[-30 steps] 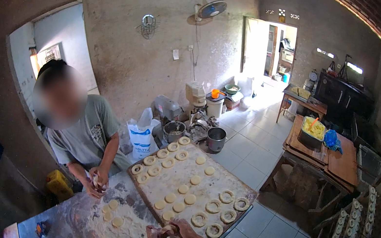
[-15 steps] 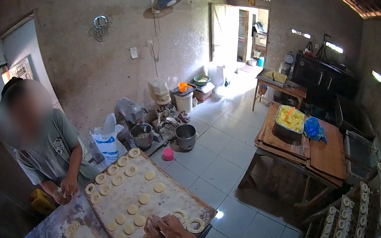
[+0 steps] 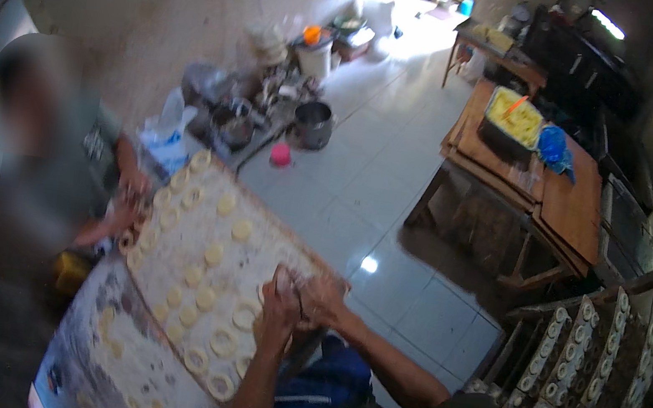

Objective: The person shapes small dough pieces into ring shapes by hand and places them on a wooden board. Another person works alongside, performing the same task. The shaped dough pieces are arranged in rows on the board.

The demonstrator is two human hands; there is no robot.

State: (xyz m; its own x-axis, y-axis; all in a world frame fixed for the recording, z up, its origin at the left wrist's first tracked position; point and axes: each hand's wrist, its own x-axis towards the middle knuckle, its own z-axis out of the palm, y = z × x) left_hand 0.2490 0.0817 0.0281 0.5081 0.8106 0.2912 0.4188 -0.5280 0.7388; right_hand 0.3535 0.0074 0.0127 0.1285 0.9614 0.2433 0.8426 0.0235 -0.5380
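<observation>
Over the right part of a floured board (image 3: pixel 258 209), my left hand (image 3: pixel 281 296) and my right hand (image 3: pixel 320 299) are close together. The fingers of both are curled. Whatever lies between them is hidden and blurred, likely too small to name. Below and left of my hands are several pale dough rings, one of them a large ring (image 3: pixel 210 342) near the board's lower edge. Flat dough discs, such as this disc (image 3: pixel 242 230), are spread along the middle of the board. More rings line its far left edge.
At the left a person's hands (image 3: pixel 126 204) work at the board's far left edge. A floured table (image 3: pixel 91 338) adjoins the board. To the right stands a wooden table (image 3: pixel 570 215) with a tray of yellow filling (image 3: pixel 512 118). Racks of dough rings (image 3: pixel 569 359) stand lower right; pots lie beyond.
The view has tilted downward. My hands stay together and have shifted slightly toward the board's right edge. The other person's hands have moved onto the board's left edge.
</observation>
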